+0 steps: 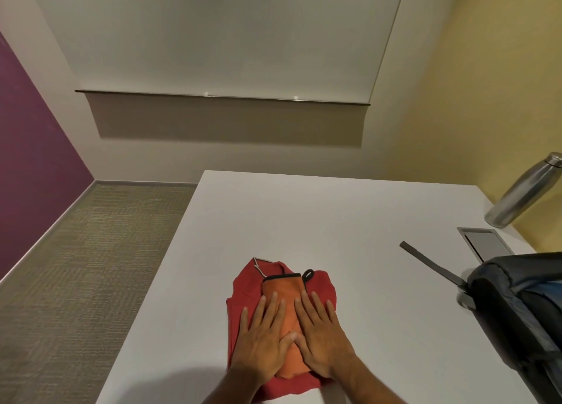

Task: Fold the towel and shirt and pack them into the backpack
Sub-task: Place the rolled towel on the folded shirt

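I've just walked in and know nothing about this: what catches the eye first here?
Two flat hands, the left hand and right hand, press an orange towel stacked on a red shirt at the white table's near edge. A dark backpack sits at the right, a steel bottle behind it.

left hand point(264, 339) + right hand point(323, 339): flat on orange towel point(284, 285) | towel atop red shirt point(246, 285) | backpack point(517, 306) right

Small office meeting room, wall whiteboard point(231, 38) with marker ledge, white table point(334, 221) with cable hatch point(483, 242), carpet tiles point(91, 251)
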Available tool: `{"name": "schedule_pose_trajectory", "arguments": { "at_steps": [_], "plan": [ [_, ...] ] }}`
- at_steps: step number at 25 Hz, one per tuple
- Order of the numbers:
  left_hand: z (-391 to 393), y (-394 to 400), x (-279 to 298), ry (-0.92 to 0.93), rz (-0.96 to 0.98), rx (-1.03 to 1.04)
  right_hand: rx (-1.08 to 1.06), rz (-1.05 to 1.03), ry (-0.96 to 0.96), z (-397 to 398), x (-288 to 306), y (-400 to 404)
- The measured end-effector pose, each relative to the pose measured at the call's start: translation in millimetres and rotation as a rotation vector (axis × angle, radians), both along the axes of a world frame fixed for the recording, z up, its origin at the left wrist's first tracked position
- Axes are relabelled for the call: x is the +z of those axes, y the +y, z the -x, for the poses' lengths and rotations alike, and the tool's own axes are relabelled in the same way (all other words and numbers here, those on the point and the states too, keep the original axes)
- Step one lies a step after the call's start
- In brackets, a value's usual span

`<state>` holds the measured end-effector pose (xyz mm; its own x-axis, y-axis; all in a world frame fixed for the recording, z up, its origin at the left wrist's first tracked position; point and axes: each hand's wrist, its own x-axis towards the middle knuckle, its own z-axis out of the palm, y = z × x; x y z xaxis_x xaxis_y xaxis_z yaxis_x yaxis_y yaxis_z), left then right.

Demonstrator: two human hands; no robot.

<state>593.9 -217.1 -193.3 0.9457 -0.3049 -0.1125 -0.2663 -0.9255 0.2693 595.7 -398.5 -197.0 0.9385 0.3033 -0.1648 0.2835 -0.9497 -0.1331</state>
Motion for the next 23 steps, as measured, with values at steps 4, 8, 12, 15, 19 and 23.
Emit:
{"name": "schedule_pose_trajectory", "arguments": {
  "at_steps": [4, 8, 12, 15, 19, 23],
  "plan": [
    [-3, 2, -1, 0.005, -0.018, -0.010, -0.009, -0.009, 0.056, -2, 6, 1],
    [-10, 0, 12, -0.042, 0.000, -0.038, -0.036, -0.109, -0.017, 1, 23, -5],
    [-26, -23, 37, -0.112, 0.025, -0.145, -0.197, -0.173, -0.064, 12, 44, -28],
    [-30, -55, 52, -0.138, 0.215, -0.199, -0.378, -0.178, -0.094, 28, 48, -62],
    [-16, -109, 65, 0.035, 0.436, -0.207, -0.608, -0.194, -0.146, 68, 60, -128],
    [3, -178, 73, 0.292, 0.641, -0.141, -0.854, -0.208, -0.250, 118, 75, -215]
  ]
}}
